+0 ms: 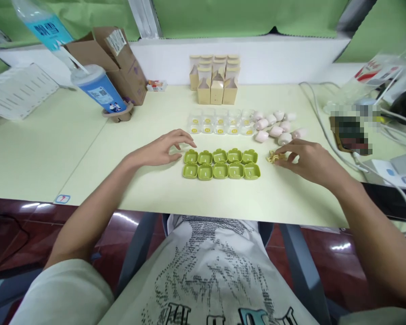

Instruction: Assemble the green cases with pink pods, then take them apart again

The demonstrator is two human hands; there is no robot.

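Observation:
Two rows of small green square cups (220,170) sit on the table in front of me, hollow side up. My left hand (162,148) hovers just left of them, fingers curved and apart, holding nothing. To the right of the cups, my right hand (302,159) pinches at a small heap of thin yellowish pieces (273,156), too small to name. Behind the green cups stand two rows of clear cups (220,123) with yellow marks on their bases. Beside these lie several pale pink, barrel-shaped pieces (276,131).
Small open cardboard boxes (217,92) stand against the wall. A brown carton (122,67), a blue-labelled drink cup (99,90) in a holder and a tilted bottle (49,29) are at the left. A phone (350,135), white cables (320,117) and a white device (392,171) lie right.

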